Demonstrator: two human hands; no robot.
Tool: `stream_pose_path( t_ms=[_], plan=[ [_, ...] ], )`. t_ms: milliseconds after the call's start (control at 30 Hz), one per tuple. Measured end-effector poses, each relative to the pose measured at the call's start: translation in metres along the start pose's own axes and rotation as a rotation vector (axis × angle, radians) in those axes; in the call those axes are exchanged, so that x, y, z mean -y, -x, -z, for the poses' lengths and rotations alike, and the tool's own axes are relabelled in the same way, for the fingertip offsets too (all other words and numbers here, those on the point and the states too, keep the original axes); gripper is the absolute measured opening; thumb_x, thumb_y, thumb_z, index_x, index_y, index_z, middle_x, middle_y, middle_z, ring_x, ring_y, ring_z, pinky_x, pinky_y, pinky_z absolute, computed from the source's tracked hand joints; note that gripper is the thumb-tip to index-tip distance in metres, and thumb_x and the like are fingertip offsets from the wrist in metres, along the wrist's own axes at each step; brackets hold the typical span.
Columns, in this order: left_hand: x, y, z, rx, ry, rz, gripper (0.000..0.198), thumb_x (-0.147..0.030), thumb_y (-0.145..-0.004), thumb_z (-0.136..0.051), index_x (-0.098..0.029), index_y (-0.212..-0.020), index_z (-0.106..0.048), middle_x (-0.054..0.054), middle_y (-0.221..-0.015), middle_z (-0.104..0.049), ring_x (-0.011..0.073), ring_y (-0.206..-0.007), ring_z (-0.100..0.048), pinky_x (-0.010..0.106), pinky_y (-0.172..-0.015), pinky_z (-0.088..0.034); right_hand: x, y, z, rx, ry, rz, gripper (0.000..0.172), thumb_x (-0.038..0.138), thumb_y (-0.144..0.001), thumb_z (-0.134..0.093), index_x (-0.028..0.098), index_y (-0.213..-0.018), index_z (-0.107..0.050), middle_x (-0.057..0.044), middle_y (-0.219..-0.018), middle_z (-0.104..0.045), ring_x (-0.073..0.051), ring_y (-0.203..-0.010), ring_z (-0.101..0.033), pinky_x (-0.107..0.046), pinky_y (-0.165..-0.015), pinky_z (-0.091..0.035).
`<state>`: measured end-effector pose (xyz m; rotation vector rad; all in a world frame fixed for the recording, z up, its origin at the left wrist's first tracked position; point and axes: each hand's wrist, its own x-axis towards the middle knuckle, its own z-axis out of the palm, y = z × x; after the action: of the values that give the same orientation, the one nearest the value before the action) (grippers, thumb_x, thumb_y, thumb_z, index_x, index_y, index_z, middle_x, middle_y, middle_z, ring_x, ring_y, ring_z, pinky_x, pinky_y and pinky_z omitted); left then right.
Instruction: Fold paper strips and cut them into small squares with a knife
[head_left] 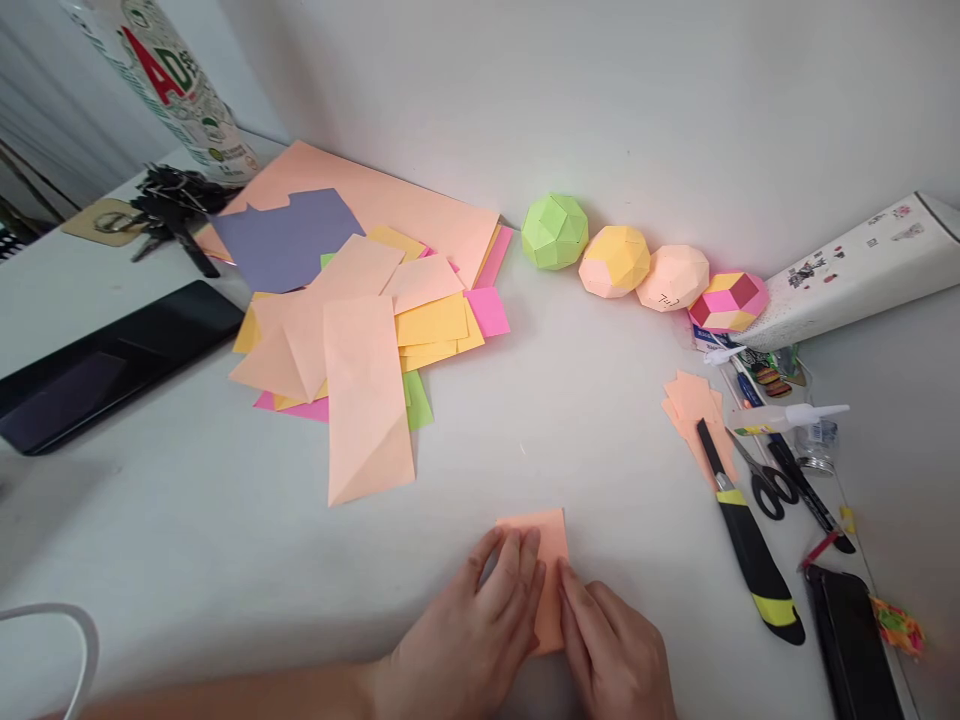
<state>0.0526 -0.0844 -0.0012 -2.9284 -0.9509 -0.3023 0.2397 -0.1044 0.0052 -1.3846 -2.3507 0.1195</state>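
Note:
A small peach-orange piece of paper (pixel 553 545) lies on the table at the lower middle, between my two hands. My left hand (pixel 487 610) rests over its left half, fingers stretched out and pressing it down. At the paper's right edge, my right hand (pixel 611 640) has its thumb and index finger closed on the edge. My hands cover much of the sheet's sides. Further left and back is a pile of coloured paper scraps, with a creased peach strip (pixel 366 390) on top.
Along the wall stand several folded paper balls, one of them green (pixel 555 232). To the right lie a utility knife (pixel 739 530), scissors (pixel 772 485), a glue bottle (pixel 780 418) and cut peach pieces (pixel 694 405). A black tablet-like slab (pixel 120 360) and keys (pixel 172 205) are on the left.

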Motion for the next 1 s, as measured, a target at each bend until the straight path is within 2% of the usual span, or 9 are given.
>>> stream_pose_path(
  t_ms=[167, 400, 633, 733, 833, 900, 1000],
  plan=[
    [-0.001, -0.001, 0.002, 0.063, -0.014, 0.007, 0.042, -0.039, -0.088, -0.049, -0.013, -0.119, -0.063, 0.016, -0.124, -0.059, 0.0321, -0.119, -0.046, 0.052, -0.103, -0.024, 0.0, 0.001, 0.0, 0.032, 0.019, -0.014, 0.03, 0.011, -0.093, -0.041, 0.008, -0.11, -0.065, -0.001, -0.057, -0.055, -0.012, -0.047, -0.053, -0.023, -0.044, -0.041],
    [0.006, -0.005, 0.003, 0.061, -0.038, -0.038, 0.041, -0.039, -0.085, -0.057, -0.015, -0.118, -0.064, 0.016, -0.124, -0.058, 0.0315, -0.115, -0.049, 0.049, -0.099, -0.029, 0.002, 0.0, 0.0, 0.023, 0.119, 0.007, 0.031, 0.011, -0.095, -0.036, 0.009, -0.106, -0.065, -0.001, -0.059, -0.056, -0.012, -0.047, -0.052, -0.024, -0.044, -0.038],
    [0.01, -0.007, 0.005, 0.064, -0.057, -0.034, 0.044, -0.042, -0.094, -0.044, -0.01, -0.121, -0.059, 0.018, -0.121, -0.058, 0.0284, -0.109, -0.049, 0.044, -0.094, -0.029, 0.005, -0.003, 0.0, 0.014, 0.185, -0.019, 0.031, 0.01, -0.093, -0.035, 0.013, -0.099, -0.065, 0.0, -0.059, -0.053, -0.012, -0.048, -0.049, -0.024, -0.044, -0.035],
    [0.01, -0.009, 0.007, 0.074, -0.04, -0.042, 0.046, -0.045, -0.094, -0.042, -0.01, -0.116, -0.061, 0.017, -0.117, -0.059, 0.0282, -0.108, -0.048, 0.042, -0.092, -0.031, 0.009, -0.006, 0.001, 0.025, 0.177, -0.065, 0.027, 0.016, -0.09, -0.039, 0.014, -0.098, -0.064, -0.006, -0.073, -0.057, -0.016, -0.064, -0.054, -0.025, -0.051, -0.042],
    [0.01, -0.01, 0.009, 0.089, -0.015, -0.056, 0.043, -0.043, -0.094, -0.042, -0.01, -0.113, -0.062, 0.016, -0.111, -0.061, 0.0276, -0.105, -0.048, 0.042, -0.09, -0.032, 0.013, -0.008, 0.001, 0.063, 0.211, -0.07, 0.029, 0.022, -0.085, -0.044, 0.012, -0.104, -0.063, -0.015, -0.1, -0.06, -0.025, -0.088, -0.056, -0.035, -0.067, -0.049],
    [0.01, -0.01, 0.009, 0.093, -0.006, -0.048, 0.044, -0.042, -0.095, -0.041, -0.008, -0.117, -0.06, 0.016, -0.11, -0.061, 0.0272, -0.104, -0.048, 0.041, -0.089, -0.034, 0.015, -0.008, 0.0, 0.096, 0.253, -0.067, 0.034, 0.024, -0.085, -0.045, 0.011, -0.113, -0.061, -0.02, -0.119, -0.056, -0.033, -0.108, -0.05, -0.043, -0.079, -0.048],
    [0.009, -0.01, 0.009, 0.071, 0.021, 0.0, 0.05, -0.047, -0.093, -0.044, -0.006, -0.119, -0.058, 0.015, -0.11, -0.06, 0.0261, -0.102, -0.048, 0.038, -0.088, -0.036, 0.013, -0.004, -0.002, 0.146, 0.299, -0.068, 0.042, 0.027, -0.088, -0.045, 0.012, -0.127, -0.053, -0.019, -0.137, -0.046, -0.036, -0.13, -0.034, -0.049, -0.091, -0.041]
  ],
)
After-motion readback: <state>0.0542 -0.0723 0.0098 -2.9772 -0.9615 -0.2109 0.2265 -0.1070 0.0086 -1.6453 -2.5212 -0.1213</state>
